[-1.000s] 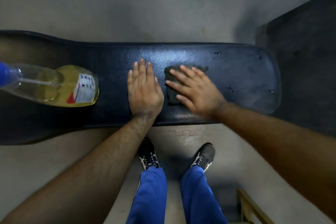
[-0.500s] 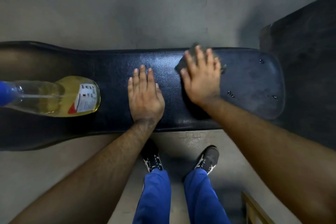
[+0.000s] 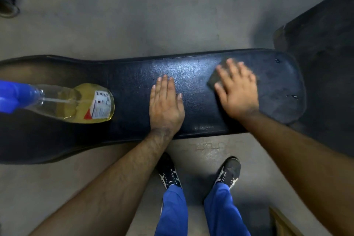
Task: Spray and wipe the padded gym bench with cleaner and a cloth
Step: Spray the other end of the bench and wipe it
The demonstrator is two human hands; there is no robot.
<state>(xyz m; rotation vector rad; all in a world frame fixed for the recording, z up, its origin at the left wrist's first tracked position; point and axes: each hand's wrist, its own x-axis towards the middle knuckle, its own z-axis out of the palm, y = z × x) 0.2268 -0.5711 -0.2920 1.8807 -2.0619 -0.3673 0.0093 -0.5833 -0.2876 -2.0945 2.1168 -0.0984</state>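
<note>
The black padded bench (image 3: 199,113) runs left to right across the view. My left hand (image 3: 165,105) lies flat on its middle, fingers together, holding nothing. My right hand (image 3: 237,92) presses flat on a dark grey cloth (image 3: 213,80) toward the bench's right end; only the cloth's left corner shows past my fingers, and the hand is blurred. A clear spray bottle (image 3: 76,103) with yellow cleaner and a blue trigger head stands on the bench's left part. A few droplets (image 3: 294,96) sit on the pad near the right end.
Grey concrete floor (image 3: 134,15) lies beyond and in front of the bench. A dark raised platform (image 3: 325,44) stands at the right. My shoes (image 3: 169,176) and blue trousers are just in front of the bench. A wooden edge (image 3: 281,220) shows at bottom right.
My right hand has slid the cloth from the bench's middle toward the far edge, then rightward toward the end. My left hand and the bottle have stayed put.
</note>
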